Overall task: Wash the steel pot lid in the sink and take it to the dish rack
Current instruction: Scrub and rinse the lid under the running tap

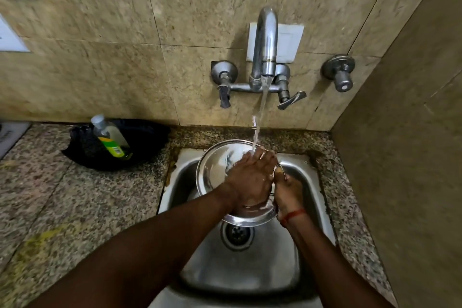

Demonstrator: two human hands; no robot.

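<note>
The steel pot lid (215,170) is held tilted over the sink (252,267), above the drain (236,232), with its far edge raised toward the wall. The stream of water (258,117) from the wall tap (265,40) falls on the far right part of the lid, where the fingers of the left hand (250,177) lie. That hand is laid flat and fairly wide across the inner face of the lid, palm down, rubbing rather than gripping. The right hand (287,195) is closed on the lid's right rim and carries its weight; a red thread (293,215) is worn at that wrist.

The step in hand is judged to be rinsing by hand. No dish rack is seen in this view, so the carrying stage is not yet begun.

For a sound result, the lid should be turned by the rim so that each part passes under the stream, and the flat hand drawn across the whole face, the near rim included, where water is seen pooling. The tilt should be kept so that run-off falls to the drain. A firm hold at the rim is advised, as wet steel is likely to slip.

A dish soap bottle (111,137) lies on a black cloth (147,135) on the bench (50,182), far left of the sink.
</note>
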